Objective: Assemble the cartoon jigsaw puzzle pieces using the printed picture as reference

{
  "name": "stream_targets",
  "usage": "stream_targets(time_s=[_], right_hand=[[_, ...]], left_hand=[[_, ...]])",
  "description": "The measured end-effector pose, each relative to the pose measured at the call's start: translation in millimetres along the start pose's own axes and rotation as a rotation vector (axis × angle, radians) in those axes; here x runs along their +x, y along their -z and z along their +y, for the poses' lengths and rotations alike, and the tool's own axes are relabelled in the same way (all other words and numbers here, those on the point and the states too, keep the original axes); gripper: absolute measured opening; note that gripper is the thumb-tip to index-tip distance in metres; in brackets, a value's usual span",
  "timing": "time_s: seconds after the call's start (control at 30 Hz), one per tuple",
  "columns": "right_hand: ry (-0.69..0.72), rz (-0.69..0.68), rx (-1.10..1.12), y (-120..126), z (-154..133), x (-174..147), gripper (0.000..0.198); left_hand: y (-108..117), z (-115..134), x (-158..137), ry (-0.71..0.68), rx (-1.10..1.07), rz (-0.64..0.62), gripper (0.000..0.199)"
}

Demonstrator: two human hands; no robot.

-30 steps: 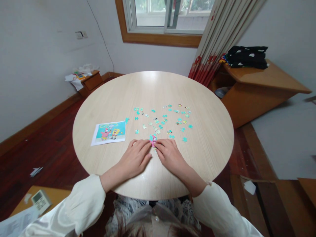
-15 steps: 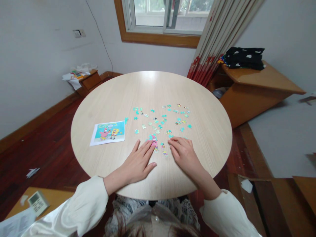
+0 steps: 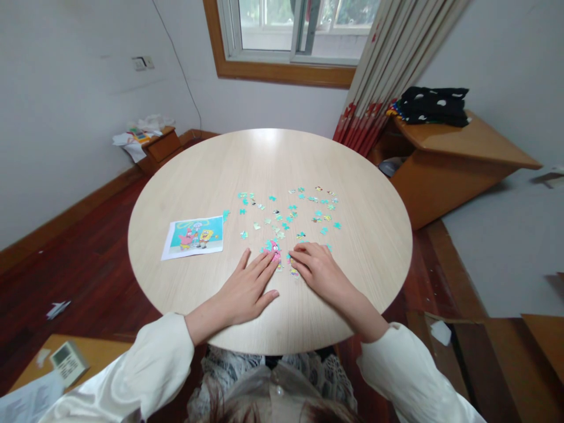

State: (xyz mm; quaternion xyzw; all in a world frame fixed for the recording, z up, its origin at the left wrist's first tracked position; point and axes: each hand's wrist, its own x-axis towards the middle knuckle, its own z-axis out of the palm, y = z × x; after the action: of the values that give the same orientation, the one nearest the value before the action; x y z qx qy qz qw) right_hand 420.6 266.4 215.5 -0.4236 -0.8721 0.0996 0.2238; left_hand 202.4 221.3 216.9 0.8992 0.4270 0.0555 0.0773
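My left hand [image 3: 247, 288] lies flat and open on the round table, fingers spread. Its fingertips rest on the joined pink part of a jigsaw puzzle [image 3: 275, 249]. On the right, my right hand [image 3: 319, 267] has its fingers curled and its thumb and forefinger at a small puzzle piece [image 3: 289, 257], partly hidden by them. Just below that, another colourful puzzle piece [image 3: 294, 272] lies near the thumb. Several loose teal and pale puzzle pieces [image 3: 286, 226] are scattered beyond both hands. To the left lies a printed cartoon picture [image 3: 194, 236].
The round wooden table [image 3: 185, 176] fills the middle. A tilted wooden cabinet [image 3: 458, 170] with dark cloth on it stands right, beside a curtain [image 3: 388, 64]. A small digital device [image 3: 68, 363] sits on a lower surface at left.
My right hand has moved left, its fingertips now at the small puzzle piece beside the pink part. My left hand has stayed in place.
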Motion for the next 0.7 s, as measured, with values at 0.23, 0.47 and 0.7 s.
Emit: stream_targets(time_s=[0.23, 0.47, 0.7], right_hand=[[-0.021, -0.087, 0.016, 0, 0, 10, 0.017], [-0.055, -0.091, 0.057, 2, -2, 11, 0.012], [-0.053, -0.103, 0.049, 2, -4, 11, 0.023]], left_hand=[[1, -2, -2, -0.021, -0.036, 0.045, 0.060], [-1, -14, -4, 0.061, -0.154, 0.256, 0.042], [0, -16, -4, 0.048, -0.174, 0.295, 0.038]])
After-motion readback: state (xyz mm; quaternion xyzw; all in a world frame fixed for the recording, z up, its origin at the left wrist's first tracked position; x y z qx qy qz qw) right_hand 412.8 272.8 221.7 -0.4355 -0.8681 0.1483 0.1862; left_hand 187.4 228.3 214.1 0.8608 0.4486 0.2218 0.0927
